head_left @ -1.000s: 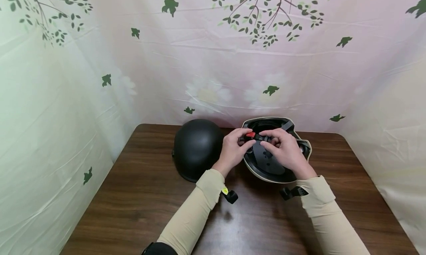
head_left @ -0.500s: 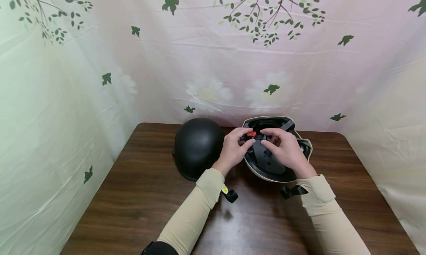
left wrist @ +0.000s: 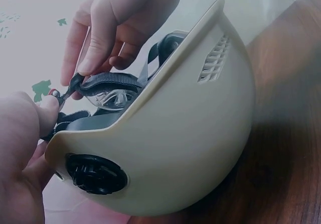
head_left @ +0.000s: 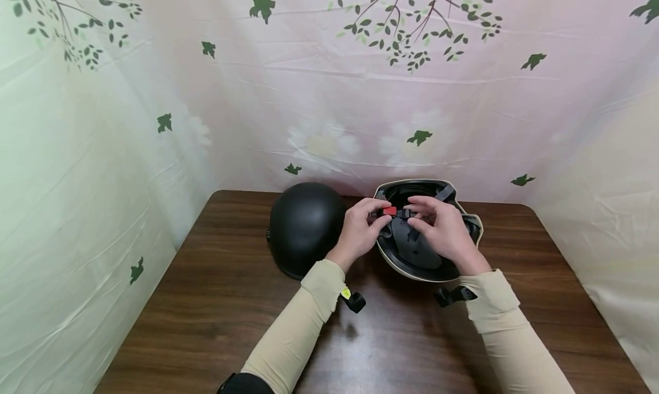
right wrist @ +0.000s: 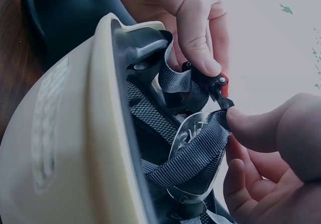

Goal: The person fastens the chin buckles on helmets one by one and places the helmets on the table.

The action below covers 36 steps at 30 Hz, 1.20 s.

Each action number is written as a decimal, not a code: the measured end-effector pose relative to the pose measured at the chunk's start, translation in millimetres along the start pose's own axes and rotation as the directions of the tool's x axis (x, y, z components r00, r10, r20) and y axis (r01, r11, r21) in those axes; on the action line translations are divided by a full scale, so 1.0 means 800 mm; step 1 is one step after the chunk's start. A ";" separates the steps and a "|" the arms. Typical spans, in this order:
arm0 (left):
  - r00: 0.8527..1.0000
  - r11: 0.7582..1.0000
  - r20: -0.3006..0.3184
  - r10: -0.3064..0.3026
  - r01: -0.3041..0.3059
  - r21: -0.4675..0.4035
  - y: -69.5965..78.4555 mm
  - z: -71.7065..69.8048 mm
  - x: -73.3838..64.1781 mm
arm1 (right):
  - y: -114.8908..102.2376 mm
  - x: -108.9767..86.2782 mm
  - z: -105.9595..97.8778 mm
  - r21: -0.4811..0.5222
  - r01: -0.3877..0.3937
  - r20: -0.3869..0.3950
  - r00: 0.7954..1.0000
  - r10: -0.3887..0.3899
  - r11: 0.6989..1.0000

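A cream helmet [left wrist: 170, 143] lies upside down on the table, its black padded inside and grey webbing chin straps [right wrist: 193, 156] facing up. Over its opening, my left hand [head_left: 358, 229] pinches a black buckle half with a red catch [head_left: 389, 211] between thumb and fingers. My right hand [head_left: 445, 231] pinches the black tongue [right wrist: 226, 104] at the other strap's end with thumb and fingertips. Tongue and buckle meet end to end; whether they are locked together I cannot tell. A clear plastic piece [right wrist: 193, 128] shows behind the strap in the right wrist view.
A black helmet [head_left: 307, 231] stands dome up just left of the cream one, close to my left forearm. Both sit near the back edge of the brown wooden table [head_left: 206, 302]. A printed curtain [head_left: 319, 96] hangs behind and at both sides.
The red catch has turned and shows flatter to the head view. My right fingertips have shifted slightly right, baring more of the black tongue. Both helmets stay in place.
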<state>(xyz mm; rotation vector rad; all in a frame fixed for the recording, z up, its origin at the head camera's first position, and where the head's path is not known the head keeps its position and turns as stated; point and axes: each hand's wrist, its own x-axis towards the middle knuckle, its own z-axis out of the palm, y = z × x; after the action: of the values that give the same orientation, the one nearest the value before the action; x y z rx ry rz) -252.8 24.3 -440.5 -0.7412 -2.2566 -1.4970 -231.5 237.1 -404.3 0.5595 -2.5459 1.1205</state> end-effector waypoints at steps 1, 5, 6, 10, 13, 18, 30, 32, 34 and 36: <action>1.000 1.000 0.003 -0.006 0.006 -0.002 0.000 0.000 0.000 | 0.000 0.000 0.000 0.002 -0.003 -0.001 1.000 0.003 1.000; 1.000 1.000 0.006 -0.027 0.027 -0.005 0.000 0.002 -0.001 | 0.001 -0.001 0.000 0.007 -0.018 0.000 1.000 0.018 1.000; 0.999 0.999 0.006 -0.032 0.032 -0.005 0.000 0.002 -0.001 | 0.002 -0.001 0.000 0.005 -0.022 0.000 1.000 0.022 1.000; 0.999 0.999 0.003 -0.046 0.046 -0.014 -0.001 0.004 -0.002 | 0.004 -0.002 -0.002 -0.030 -0.052 -0.003 0.999 0.052 0.998; 0.999 0.998 0.002 -0.052 0.052 -0.019 -0.001 0.005 -0.002 | 0.006 -0.002 -0.003 -0.057 -0.080 0.000 0.997 0.080 0.995; 0.999 0.998 0.005 -0.053 0.054 -0.033 0.001 0.006 -0.001 | 0.007 -0.002 -0.006 -0.072 -0.100 -0.007 0.995 0.100 0.992; 0.997 0.997 -0.001 -0.072 0.072 -0.039 0.003 0.011 -0.002 | 0.007 -0.004 -0.003 -0.105 -0.076 -0.052 0.996 0.071 0.992; 0.998 0.997 -0.004 -0.068 0.067 -0.036 0.003 0.012 -0.003 | 0.007 -0.004 -0.002 -0.103 -0.067 -0.057 0.996 0.062 0.992; 0.998 0.997 -0.004 -0.065 0.064 -0.035 0.002 0.012 -0.003 | 0.007 -0.004 -0.001 -0.105 -0.061 -0.062 0.997 0.054 0.993; 0.998 0.998 -0.005 -0.063 0.062 -0.027 0.002 0.012 -0.003 | 0.007 -0.004 0.001 -0.109 -0.056 -0.067 0.997 0.049 0.992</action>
<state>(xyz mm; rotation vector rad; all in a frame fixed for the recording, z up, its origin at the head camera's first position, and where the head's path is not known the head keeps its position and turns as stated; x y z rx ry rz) -249.9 33.3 -444.7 -0.6792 -2.2794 -1.5589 -231.5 240.7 -409.1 0.4250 -2.5621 0.9898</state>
